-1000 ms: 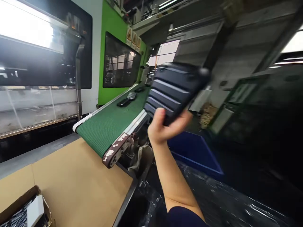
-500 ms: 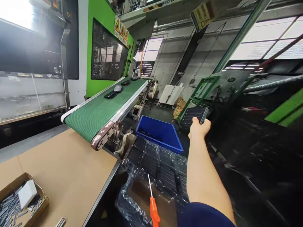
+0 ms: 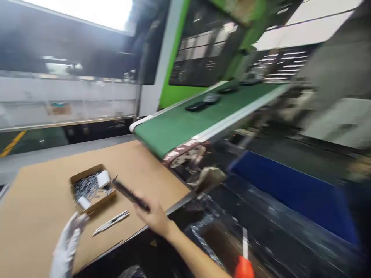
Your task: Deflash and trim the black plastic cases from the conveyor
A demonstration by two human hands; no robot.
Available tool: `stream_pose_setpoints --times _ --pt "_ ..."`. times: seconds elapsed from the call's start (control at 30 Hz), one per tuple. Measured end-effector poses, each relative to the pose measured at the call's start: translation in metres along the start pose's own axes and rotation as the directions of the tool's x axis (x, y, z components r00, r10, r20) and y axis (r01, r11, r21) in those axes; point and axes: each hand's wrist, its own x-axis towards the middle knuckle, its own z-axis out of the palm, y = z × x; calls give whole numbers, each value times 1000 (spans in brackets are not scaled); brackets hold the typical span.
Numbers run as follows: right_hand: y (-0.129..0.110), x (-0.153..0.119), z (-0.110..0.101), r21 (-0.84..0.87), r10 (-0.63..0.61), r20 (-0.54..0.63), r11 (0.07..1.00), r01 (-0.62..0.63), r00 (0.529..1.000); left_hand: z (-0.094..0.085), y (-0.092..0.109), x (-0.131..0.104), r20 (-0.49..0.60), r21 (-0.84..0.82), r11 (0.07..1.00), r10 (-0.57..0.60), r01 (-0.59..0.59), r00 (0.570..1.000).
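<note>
My right hand, bare, grips a black ribbed plastic part, seen nearly edge-on above the cardboard-covered table. In a white glove, my left hand is over the table's near side, its fingers stretched out and holding nothing. Just beyond its fingertips sits a small cardboard box with many thin grey pieces and white blocks inside. A white-handled utility knife lies on the table between my two hands. The picture is smeared by motion.
A green conveyor belt slopes down toward the table, carrying several black parts. On the right are a blue bin, plastic-wrapped dark parts and an orange-handled screwdriver. A green-framed machine stands behind.
My view has swung left. My right hand has brought the black plastic part from the far right over to the table, and my gloved left hand has come into view.
</note>
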Motion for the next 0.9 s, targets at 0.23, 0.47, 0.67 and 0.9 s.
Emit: stream_pose_setpoints --times 0.23,0.47,0.67,0.9 --pt "-37 -73 103 204 -362 571 932 299 737 13 6 -30 205 -552 764 -264 334 942" --pt "-28 -91 84 256 136 787 816 -519 601 -43 -35 -76 816 -199 726 -249 658 522" --pt "-38 -98 95 229 -91 971 613 -756 220 -49 -71 -108 771 -154 677 -373 720 516" --pt "-40 -111 94 266 -29 952 572 -776 304 -46 -62 -119 726 -247 603 -403 758 557"
